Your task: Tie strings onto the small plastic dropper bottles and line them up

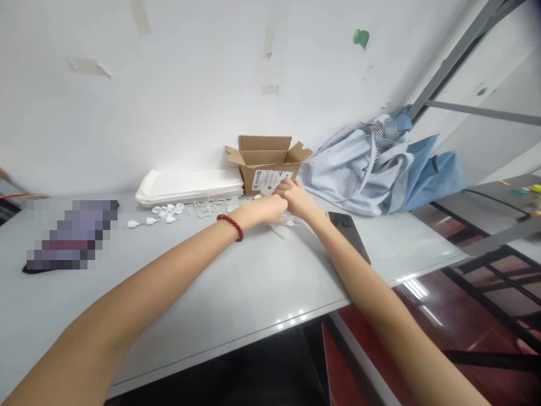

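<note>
My left hand, with a dark red bead bracelet at its wrist, is closed, fingers curled in. Right against it is my right hand, its fingers bent and closed too. What the fingertips pinch is hidden. Thin clear plastic, perhaps small bags, shows under and around both hands. Just behind them stands an open cardboard box with a white label. To the left lie several small white plastic pieces and a loose heap of whitish loops.
A stack of white sheets or bags lies against the wall. Bluish-grey cloth is heaped at the back right. A dark phone lies beside my right forearm. A pixelated flat item is at the left. The table's front edge runs below my arms.
</note>
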Action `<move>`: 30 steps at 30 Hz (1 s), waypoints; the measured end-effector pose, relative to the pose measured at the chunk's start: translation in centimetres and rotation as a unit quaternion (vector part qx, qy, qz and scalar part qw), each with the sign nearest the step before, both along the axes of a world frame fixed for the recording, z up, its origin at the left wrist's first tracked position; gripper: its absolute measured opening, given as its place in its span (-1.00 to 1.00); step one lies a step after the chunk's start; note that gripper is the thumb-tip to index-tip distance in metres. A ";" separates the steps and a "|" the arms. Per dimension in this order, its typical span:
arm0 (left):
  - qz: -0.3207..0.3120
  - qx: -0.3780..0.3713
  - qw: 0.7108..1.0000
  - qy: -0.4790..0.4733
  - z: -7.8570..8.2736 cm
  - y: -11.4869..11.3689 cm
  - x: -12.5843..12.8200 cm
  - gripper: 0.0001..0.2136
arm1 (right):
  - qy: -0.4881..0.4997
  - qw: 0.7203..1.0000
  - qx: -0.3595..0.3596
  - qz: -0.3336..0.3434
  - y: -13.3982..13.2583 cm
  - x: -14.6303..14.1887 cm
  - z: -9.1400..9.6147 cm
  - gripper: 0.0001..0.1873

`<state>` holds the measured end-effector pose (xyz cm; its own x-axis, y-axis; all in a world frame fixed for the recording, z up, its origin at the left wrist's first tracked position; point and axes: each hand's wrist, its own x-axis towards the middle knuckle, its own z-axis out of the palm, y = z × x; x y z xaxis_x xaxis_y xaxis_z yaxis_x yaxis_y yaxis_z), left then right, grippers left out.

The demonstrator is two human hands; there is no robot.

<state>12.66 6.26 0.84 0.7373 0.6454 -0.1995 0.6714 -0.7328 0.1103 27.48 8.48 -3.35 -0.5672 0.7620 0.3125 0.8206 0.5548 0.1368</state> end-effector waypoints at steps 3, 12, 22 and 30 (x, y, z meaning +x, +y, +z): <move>0.002 -0.010 1.000 0.015 0.2 0.0 0.6 -0.92 | -0.007 0.999 0.026 -0.020 0.2 0.3 -0.2 -0.77; 0.062 0.063 0.993 -0.085 2.7 -2.3 -6.0 -0.79 | 0.320 0.933 0.025 -0.161 -1.2 2.5 0.9 -0.68; 0.338 -0.212 0.807 -0.435 -3.3 -6.4 -14.6 -0.69 | 0.270 0.947 -0.117 -0.129 -4.2 -0.2 3.5 -0.90; 0.351 -0.229 0.776 -0.471 -5.2 -8.1 -13.6 -0.68 | 0.069 0.955 -0.276 -0.084 -9.1 -3.3 3.7 -0.64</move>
